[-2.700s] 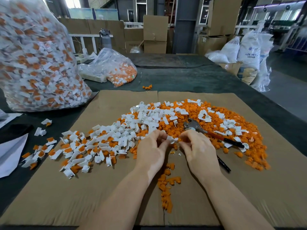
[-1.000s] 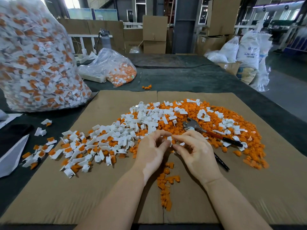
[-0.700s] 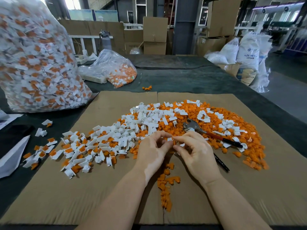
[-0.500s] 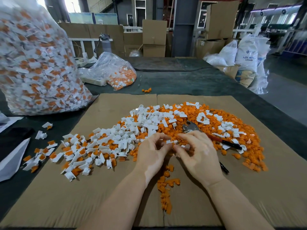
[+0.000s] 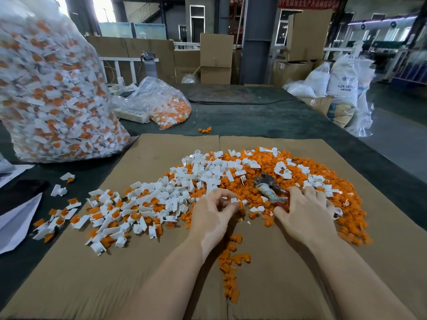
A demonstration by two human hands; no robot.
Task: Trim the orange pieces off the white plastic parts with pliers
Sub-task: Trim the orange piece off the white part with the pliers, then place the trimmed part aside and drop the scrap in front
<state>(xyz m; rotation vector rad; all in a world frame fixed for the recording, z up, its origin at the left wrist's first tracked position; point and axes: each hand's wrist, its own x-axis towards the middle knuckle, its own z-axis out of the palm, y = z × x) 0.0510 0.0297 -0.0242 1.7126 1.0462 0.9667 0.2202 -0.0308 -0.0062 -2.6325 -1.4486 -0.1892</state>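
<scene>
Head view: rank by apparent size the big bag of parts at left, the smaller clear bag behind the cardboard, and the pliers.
1. Big bag of parts, though it is also nearest the camera.
2. Smaller clear bag.
3. Pliers, partly hidden by the right hand.

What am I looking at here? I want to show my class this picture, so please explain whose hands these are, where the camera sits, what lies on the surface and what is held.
There is no machine: a person works with bare hands, filmed by one wide-angle camera worn on the head, looking forward and down. The left hand pinches a small white plastic part in its fingertip grip. The right hand lies over the handles of the pliers, whose metal head pokes out of the pile of orange pieces. All this lies on a cardboard sheet, with untrimmed white parts heaped to the left. A big clear bag of more parts stands behind.
</scene>
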